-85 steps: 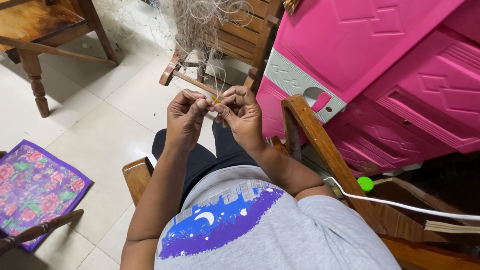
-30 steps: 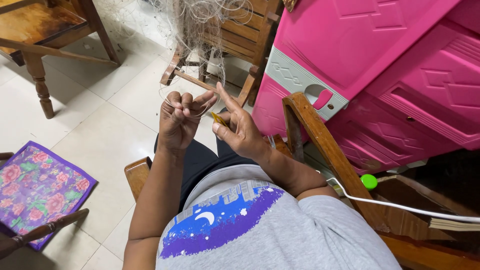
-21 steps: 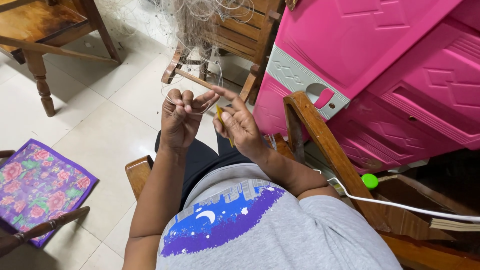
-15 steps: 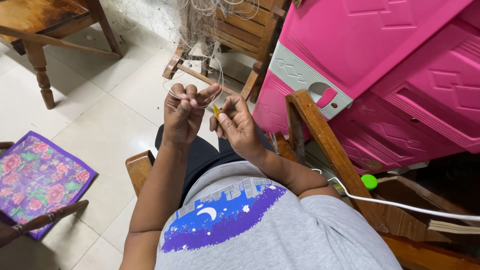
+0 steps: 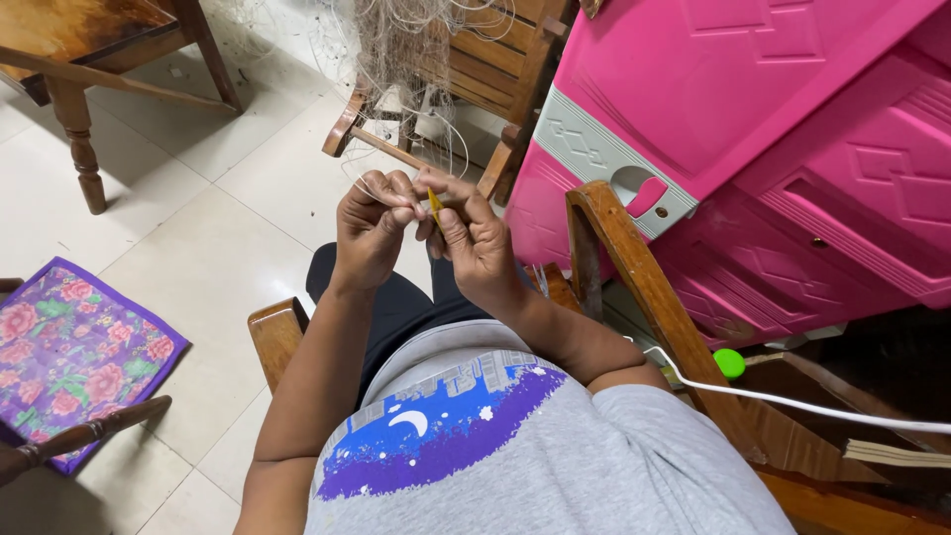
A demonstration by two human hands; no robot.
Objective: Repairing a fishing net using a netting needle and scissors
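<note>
1. Pale tiled floor (image 5: 198, 258) fills the head view's left side; a dark wooden table (image 5: 89, 50) stands at the upper left, a purple floral cushion (image 5: 69, 357) lies at the lower left, and a bright pink plastic cabinet (image 5: 753, 129) leans across the right.
2. Straight ahead stands a slatted wooden chair (image 5: 475, 79) with a tangle of fine pale fishing net (image 5: 406, 50) draped over it; thin strands run down from it toward the hands.
3. Left hand (image 5: 371, 233) is curled, its fingertips (image 5: 401, 198) pressed together on the net strands; it sits just beside the other hand, the fingers of the two touching.
4. Right hand (image 5: 475, 243) pinches a small yellow netting needle (image 5: 434, 206) between thumb and forefinger; the needle stands nearly upright between the two hands, its tip at the strands.
5. Compared with a second ago the right forefinger, then stretched out straight, has folded back in; the hands, then slightly apart, have closed together again, much as they were nearly three seconds ago; I judge this to be one pass of the needle ending and a knot being drawn tight.
6. To the right, a white cable (image 5: 822, 406) with a green round cap (image 5: 730, 363) crosses the wooden armrest (image 5: 644, 297); neither hand is near it.
</note>
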